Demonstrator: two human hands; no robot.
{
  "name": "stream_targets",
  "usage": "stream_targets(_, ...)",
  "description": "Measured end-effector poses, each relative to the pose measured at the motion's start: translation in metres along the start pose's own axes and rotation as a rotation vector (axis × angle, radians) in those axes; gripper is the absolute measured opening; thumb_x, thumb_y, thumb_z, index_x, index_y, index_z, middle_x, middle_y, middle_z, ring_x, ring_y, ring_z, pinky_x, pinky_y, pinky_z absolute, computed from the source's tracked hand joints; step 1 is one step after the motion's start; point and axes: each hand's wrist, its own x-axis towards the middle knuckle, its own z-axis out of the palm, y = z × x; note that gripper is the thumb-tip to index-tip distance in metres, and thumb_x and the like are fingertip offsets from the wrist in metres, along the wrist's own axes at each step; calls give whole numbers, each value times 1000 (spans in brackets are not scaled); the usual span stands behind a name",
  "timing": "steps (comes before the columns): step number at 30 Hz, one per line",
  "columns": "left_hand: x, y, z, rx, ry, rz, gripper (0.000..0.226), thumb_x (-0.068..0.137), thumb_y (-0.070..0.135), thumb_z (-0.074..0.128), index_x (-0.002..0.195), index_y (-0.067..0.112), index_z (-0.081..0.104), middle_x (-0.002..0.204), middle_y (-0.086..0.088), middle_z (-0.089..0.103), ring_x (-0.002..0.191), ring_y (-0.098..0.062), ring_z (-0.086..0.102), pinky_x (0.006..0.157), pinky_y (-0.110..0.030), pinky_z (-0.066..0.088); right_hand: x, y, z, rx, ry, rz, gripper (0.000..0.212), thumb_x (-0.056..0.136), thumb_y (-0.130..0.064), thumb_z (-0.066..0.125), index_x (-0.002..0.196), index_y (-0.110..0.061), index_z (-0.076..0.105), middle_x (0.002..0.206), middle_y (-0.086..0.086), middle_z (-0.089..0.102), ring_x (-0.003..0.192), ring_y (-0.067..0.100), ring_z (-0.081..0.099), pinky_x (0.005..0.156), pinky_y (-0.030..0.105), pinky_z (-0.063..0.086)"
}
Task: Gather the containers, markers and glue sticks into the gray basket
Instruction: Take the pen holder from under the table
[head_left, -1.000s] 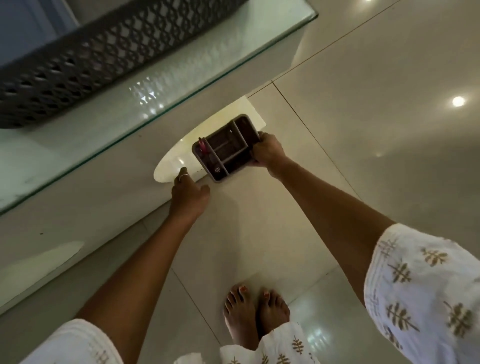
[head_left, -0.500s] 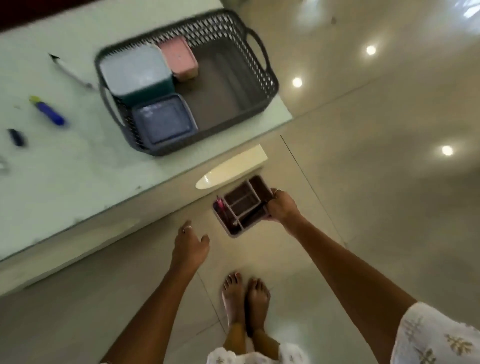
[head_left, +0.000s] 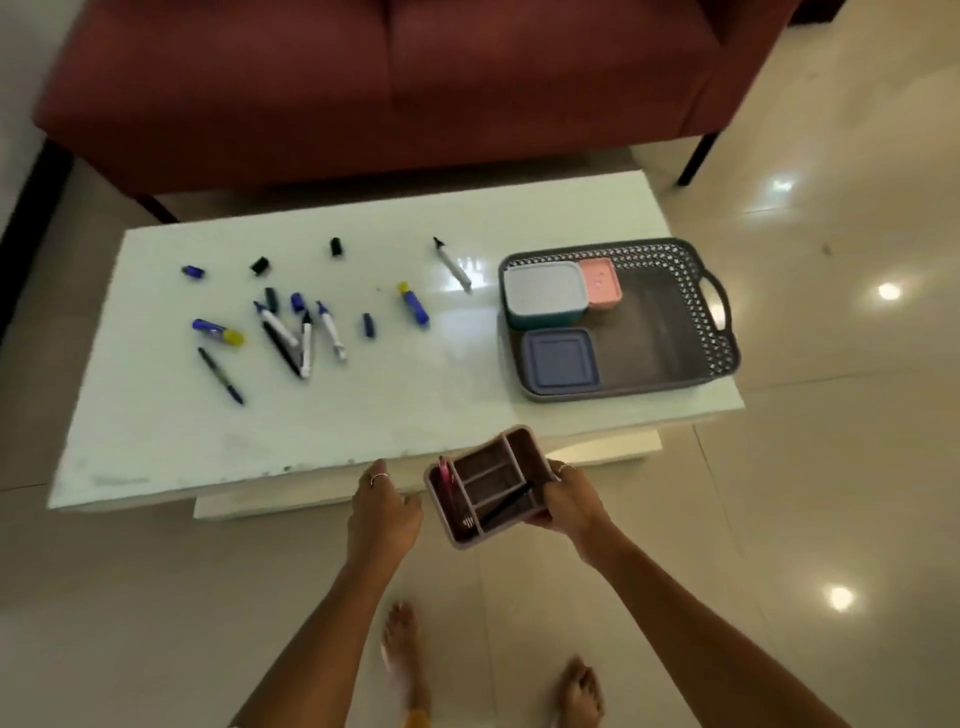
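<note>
Right now my right hand pinches the divided organizer at its right edge, below the table's near rim; the gray basket lies ahead-right, nearer it; left hand relaxed, empty.

A white table was seen on a glossy tiled floor. At its right end a gray basket was set. Across the left half, markers, loose caps and two glue sticks were scattered; one marker was laid near the basket.
</note>
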Motion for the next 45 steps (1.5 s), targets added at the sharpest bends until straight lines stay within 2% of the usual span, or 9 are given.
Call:
stream_targets(4, 31, -24, -37, -8, 2, 16, 62, 90, 15, 51, 146, 4, 26, 152, -13, 31, 136, -30, 37, 109, -40, 36, 25, -30, 49, 25, 18, -6, 35, 88, 5, 43, 116, -8, 59, 98, 14, 68, 85, 25, 69, 63, 32, 60)
stream_targets(7, 58, -50, -63, -8, -4, 18, 62, 90, 15, 51, 146, 4, 26, 152, -13, 31, 137, -28, 35, 110, -38, 34, 46, -46, 90, 44, 79, 11, 39, 88, 4, 44, 124, -7, 55, 113, 20, 64, 98, 33, 66, 80, 44, 59)
stream_targets(12, 95, -81, -97, -12, -29, -44, 63, 89, 14, 51, 146, 1, 26, 151, -16, 31, 136, -32, 37, 110, -40, 34, 65, -59, 141, 92, 99, 55, 43, 91, 5, 38, 132, -4, 48, 122, 20, 60, 105, 32, 63, 86, 42, 57)
stream_targets(21, 144, -91, -129, -33, -74, -48, 62, 91, 15, 50, 146, 2, 24, 153, -14, 27, 135, -32, 38, 107, -44, 37, 89, -78, 169, 230, 175, 123, 43, 92, 9, 40, 133, -4, 46, 118, 19, 61, 108, 32, 60, 93, 46, 53)
stream_targets(30, 171, -79, -143, -34, -93, -20, 61, 92, 15, 48, 147, 3, 23, 154, -12, 24, 137, -30, 35, 110, -42, 34, 101, -94, 170, 152, 201, 139, 39, 95, 5, 42, 132, -7, 49, 111, 15, 63, 105, 31, 63, 92, 46, 54)
stream_targets(34, 175, -77, -144, -12, -86, -25, 61, 92, 17, 48, 147, 4, 23, 154, -10, 25, 136, -29, 35, 108, -41, 34, 101, -97, 165, 110, 179, 132, 40, 95, 5, 41, 133, -5, 47, 116, 18, 62, 107, 31, 63, 92, 45, 54)
stream_targets(41, 168, -74, -145, 49, -78, -13, 62, 92, 20, 48, 147, 7, 23, 153, -9, 28, 136, -29, 35, 107, -42, 33, 93, -103, 161, 39, 183, 147, 41, 95, 4, 44, 134, -8, 48, 109, 14, 64, 103, 27, 63, 88, 37, 55)
stream_targets(43, 167, -70, -146, 34, -84, -11, 62, 92, 19, 48, 147, 6, 23, 153, -10, 28, 136, -29, 35, 106, -43, 33, 91, -113, 157, -56, 217, 154, 43, 93, 4, 43, 134, -7, 49, 116, 12, 62, 104, 25, 58, 84, 32, 52)
stream_targets(45, 170, -65, -148, 9, -77, -14, 62, 93, 19, 49, 147, 6, 23, 153, -11, 29, 136, -30, 36, 106, -43, 35, 93, -126, 149, -132, 255, 142, 43, 92, 5, 41, 133, -2, 50, 133, 15, 54, 116, 31, 53, 76, 27, 48)
